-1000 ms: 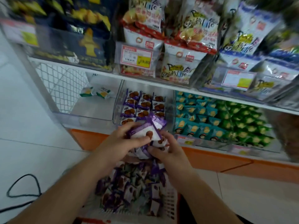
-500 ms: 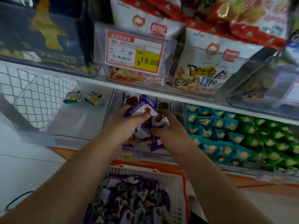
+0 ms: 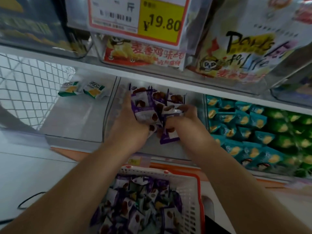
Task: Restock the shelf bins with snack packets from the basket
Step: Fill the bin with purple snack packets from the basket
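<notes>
Left hand: fingers curled round a clutch of purple packets inside the middle bin.
Right hand: fingers bent, pinching the same packets from the right.
Basket: below the shelf, full of purple packets.
Left bin: held two green packets.

The purple-and-white snack packets at the centre are glossy plastic film with crimped edges. Their bin is clear, smooth plastic. At six o'clock the basket is perforated plastic, white with a red rim. At nine o'clock the wire mesh looks white-coated metal. At twelve o'clock the price label is matt printed paper behind a clear sleeve.
</notes>
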The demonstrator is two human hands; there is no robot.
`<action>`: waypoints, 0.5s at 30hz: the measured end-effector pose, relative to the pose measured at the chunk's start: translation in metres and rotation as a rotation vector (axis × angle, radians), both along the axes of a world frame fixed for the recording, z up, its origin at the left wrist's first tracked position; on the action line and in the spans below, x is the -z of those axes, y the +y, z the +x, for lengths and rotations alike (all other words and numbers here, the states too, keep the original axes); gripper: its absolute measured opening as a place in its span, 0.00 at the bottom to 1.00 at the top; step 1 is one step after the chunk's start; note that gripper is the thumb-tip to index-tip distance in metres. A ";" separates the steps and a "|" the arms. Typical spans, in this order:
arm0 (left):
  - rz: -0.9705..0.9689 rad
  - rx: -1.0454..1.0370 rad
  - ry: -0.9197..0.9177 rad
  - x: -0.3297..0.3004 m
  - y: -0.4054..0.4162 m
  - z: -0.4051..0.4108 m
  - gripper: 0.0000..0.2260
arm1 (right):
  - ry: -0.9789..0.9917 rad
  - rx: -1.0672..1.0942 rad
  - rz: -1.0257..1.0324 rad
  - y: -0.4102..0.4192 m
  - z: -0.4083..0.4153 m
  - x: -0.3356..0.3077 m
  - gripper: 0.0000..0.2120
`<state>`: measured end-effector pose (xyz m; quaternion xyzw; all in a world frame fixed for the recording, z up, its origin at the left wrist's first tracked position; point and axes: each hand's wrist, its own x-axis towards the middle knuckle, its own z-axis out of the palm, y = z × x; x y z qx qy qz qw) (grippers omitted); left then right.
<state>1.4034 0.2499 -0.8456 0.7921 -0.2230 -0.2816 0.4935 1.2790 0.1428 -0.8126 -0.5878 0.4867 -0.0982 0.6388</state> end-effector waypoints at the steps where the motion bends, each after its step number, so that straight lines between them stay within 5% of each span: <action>1: 0.009 0.022 0.003 0.001 0.000 -0.001 0.44 | -0.008 0.007 0.006 -0.001 -0.001 -0.002 0.34; 8: 0.194 0.129 -0.264 0.000 0.003 -0.005 0.22 | 0.000 -0.135 -0.159 -0.002 -0.006 0.003 0.16; 15: 0.432 0.303 -0.614 -0.013 0.005 -0.007 0.22 | -0.002 -0.154 -0.091 -0.004 -0.003 -0.002 0.14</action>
